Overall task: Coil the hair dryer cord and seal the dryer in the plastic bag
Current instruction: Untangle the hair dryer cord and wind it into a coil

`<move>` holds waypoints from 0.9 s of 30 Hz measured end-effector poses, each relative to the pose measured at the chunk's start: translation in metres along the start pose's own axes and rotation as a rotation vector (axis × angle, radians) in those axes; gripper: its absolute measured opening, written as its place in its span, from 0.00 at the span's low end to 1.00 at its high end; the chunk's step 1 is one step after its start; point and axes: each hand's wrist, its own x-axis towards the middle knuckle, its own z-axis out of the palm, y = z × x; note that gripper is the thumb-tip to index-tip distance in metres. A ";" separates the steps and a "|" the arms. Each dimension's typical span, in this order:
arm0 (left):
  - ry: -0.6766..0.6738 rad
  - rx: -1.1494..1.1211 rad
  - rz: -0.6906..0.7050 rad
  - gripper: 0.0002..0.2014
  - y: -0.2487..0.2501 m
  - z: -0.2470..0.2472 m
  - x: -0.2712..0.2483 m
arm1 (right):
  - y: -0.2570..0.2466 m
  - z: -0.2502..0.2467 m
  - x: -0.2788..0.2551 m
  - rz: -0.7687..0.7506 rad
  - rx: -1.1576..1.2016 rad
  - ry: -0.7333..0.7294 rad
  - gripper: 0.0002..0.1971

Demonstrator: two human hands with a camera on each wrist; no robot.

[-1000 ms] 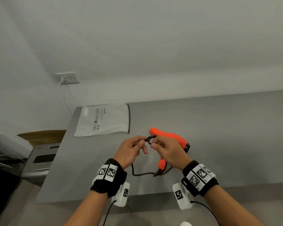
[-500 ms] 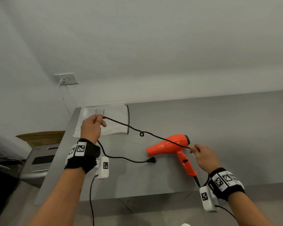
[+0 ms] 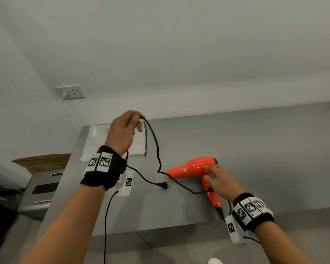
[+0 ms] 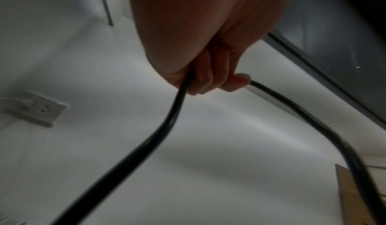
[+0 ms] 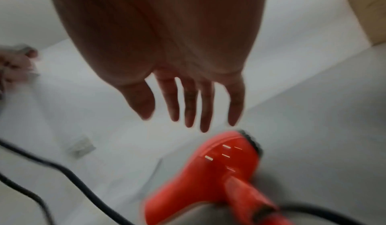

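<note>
A plain pale wall fills the upper half of the head view, with one white wall socket (image 3: 70,91) at the upper left and a thin white lead hanging from it. Below runs one grey table (image 3: 255,149), crossing the frame from centre left to the right edge.

One orange hair dryer (image 3: 193,167) lies on its side on the table, right of centre, nozzle pointing left and handle reaching toward the lower right. One black cord (image 3: 156,147) leaves the handle's end, crosses the tabletop beneath the dryer's nozzle, rises to the raised hand and drops again to its one plug (image 3: 162,185), which lies on the table at centre.

One flat plastic bag (image 3: 95,141) with printed text lies at the table's far left corner, mostly behind the left forearm.

The left hand (image 3: 122,132) is held up above the bag, fingers curled round the cord. The right hand (image 3: 220,182) hovers over the dryer's handle with fingers straight and spread, gripping nothing; whether it touches the dryer cannot be told.
</note>
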 end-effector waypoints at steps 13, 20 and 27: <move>-0.234 -0.023 0.169 0.12 0.071 0.060 -0.018 | -0.172 -0.071 0.003 -0.348 0.729 -0.116 0.15; -0.026 -0.130 0.110 0.10 0.046 0.067 -0.032 | -0.161 -0.096 0.013 -0.338 0.777 -0.226 0.11; -0.043 0.005 0.303 0.11 0.076 0.081 -0.035 | -0.162 -0.083 0.001 -0.341 0.794 -0.364 0.07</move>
